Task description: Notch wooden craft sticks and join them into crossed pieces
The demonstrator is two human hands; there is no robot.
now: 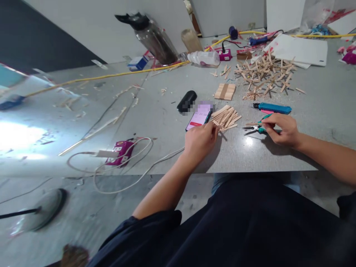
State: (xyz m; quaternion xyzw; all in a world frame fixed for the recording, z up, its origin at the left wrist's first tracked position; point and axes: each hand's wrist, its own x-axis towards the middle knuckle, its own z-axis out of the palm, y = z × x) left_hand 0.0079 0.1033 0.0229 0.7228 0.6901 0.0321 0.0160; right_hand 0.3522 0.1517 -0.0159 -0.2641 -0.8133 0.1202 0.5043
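Note:
My left hand (pixel 201 139) is closed at the near left edge of a loose pile of wooden craft sticks (pixel 228 118). Its fingertips are pinched at one of the sticks, partly hidden by the fingers. To the right, my right hand (pixel 281 129) pinches a single craft stick (pixel 252 124) that points left. Green-handled pliers (pixel 256 128) with parted jaws are at the same hand, their handles partly covered by its fingers; whether it also grips them I cannot tell. A phone (pixel 198 116) with a lit screen lies just beyond my left hand.
Behind the loose sticks lies a banded stick bundle (pixel 225 91). A heap of joined sticks (pixel 267 74) spreads at the back right, with a blue cutter (pixel 275 108) before it. A black case (pixel 187 101), large bottle (pixel 158 42) and white cable (pixel 139 180) are leftward.

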